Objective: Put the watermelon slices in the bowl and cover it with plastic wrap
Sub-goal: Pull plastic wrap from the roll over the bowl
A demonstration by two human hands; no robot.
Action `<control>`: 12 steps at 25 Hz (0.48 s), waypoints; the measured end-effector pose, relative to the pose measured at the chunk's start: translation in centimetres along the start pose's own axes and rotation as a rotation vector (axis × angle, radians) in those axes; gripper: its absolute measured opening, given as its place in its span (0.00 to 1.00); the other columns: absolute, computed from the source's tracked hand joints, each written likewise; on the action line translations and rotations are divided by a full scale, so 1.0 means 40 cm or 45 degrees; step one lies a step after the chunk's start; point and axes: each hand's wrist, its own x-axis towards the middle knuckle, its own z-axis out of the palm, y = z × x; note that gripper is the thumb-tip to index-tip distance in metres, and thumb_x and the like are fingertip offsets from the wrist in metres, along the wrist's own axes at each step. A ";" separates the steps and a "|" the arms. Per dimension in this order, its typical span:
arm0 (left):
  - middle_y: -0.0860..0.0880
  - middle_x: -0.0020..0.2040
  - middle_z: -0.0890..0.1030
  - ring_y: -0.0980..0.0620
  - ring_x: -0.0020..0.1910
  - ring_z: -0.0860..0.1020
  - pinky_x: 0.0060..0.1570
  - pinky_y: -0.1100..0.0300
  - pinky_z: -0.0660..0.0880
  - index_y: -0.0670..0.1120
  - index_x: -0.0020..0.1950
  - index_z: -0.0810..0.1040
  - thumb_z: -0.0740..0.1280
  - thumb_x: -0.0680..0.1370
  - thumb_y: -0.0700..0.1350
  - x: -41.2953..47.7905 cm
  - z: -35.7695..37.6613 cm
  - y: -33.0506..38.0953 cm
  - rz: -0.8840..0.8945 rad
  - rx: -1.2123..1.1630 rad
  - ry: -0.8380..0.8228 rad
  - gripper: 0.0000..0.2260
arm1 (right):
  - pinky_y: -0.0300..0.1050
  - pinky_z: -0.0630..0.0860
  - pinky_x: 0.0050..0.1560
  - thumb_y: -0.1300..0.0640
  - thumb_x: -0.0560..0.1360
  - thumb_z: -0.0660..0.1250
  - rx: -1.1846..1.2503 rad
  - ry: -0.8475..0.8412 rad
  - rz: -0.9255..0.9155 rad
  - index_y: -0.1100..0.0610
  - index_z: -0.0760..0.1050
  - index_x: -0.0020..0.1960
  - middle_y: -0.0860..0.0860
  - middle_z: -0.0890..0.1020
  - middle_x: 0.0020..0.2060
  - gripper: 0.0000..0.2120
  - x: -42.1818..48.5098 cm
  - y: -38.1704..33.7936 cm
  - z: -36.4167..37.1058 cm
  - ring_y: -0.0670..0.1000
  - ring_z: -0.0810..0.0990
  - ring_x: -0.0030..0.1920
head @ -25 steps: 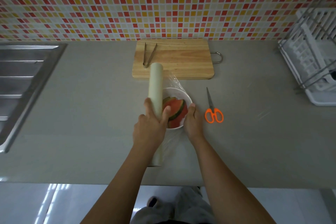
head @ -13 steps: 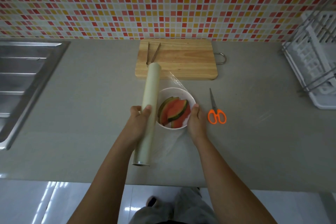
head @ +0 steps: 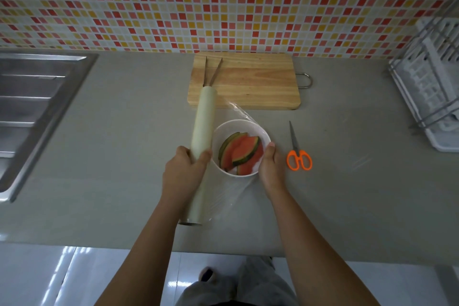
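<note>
A white bowl (head: pixel 238 126) stands on the grey counter with several red watermelon slices (head: pixel 242 153) in it. My left hand (head: pixel 185 174) grips a pale roll of plastic wrap (head: pixel 203 126) just left of the bowl, the roll pointing away from me. A clear sheet of wrap (head: pixel 244 117) stretches from the roll across the bowl's top. My right hand (head: pixel 272 165) is closed on the bowl's right near rim, pressing the film edge there. Loose film (head: pixel 228 197) hangs in front of the bowl.
A wooden cutting board (head: pixel 255 82) with metal tongs (head: pixel 211 71) lies behind the bowl. Orange-handled scissors (head: pixel 298 154) lie right of the bowl. A steel sink (head: pixel 29 107) is at left, a white dish rack (head: pixel 432 82) at right. The counter's front edge (head: pixel 74 243) is near me.
My left hand has pulled the roll leftward off the bowl, so the film now spans the bowl. My right hand stayed on the bowl's right side.
</note>
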 end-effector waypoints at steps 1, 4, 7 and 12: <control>0.45 0.45 0.77 0.43 0.45 0.76 0.43 0.54 0.70 0.42 0.49 0.72 0.62 0.77 0.59 0.003 -0.004 -0.009 -0.028 -0.005 -0.001 0.19 | 0.42 0.65 0.51 0.52 0.82 0.47 0.000 0.004 0.009 0.68 0.73 0.57 0.62 0.79 0.54 0.23 0.000 -0.001 0.000 0.59 0.75 0.57; 0.44 0.47 0.77 0.45 0.45 0.74 0.43 0.54 0.68 0.41 0.47 0.73 0.58 0.79 0.59 0.008 -0.008 -0.035 -0.120 -0.101 -0.102 0.20 | 0.45 0.67 0.54 0.53 0.82 0.47 -0.001 0.024 0.015 0.69 0.72 0.57 0.65 0.77 0.57 0.23 0.000 -0.004 0.001 0.62 0.74 0.60; 0.43 0.53 0.76 0.43 0.51 0.75 0.46 0.53 0.69 0.42 0.57 0.73 0.55 0.80 0.59 0.009 0.003 -0.047 -0.132 -0.188 -0.160 0.21 | 0.46 0.68 0.53 0.53 0.82 0.48 0.011 0.037 0.009 0.71 0.71 0.56 0.67 0.77 0.57 0.23 0.000 -0.007 0.003 0.63 0.74 0.60; 0.42 0.55 0.78 0.40 0.52 0.78 0.53 0.48 0.74 0.46 0.61 0.70 0.53 0.79 0.61 0.021 0.000 -0.064 -0.159 -0.301 -0.151 0.21 | 0.43 0.66 0.52 0.53 0.82 0.48 0.041 0.057 0.023 0.70 0.72 0.56 0.65 0.77 0.56 0.22 -0.003 -0.007 0.006 0.62 0.74 0.60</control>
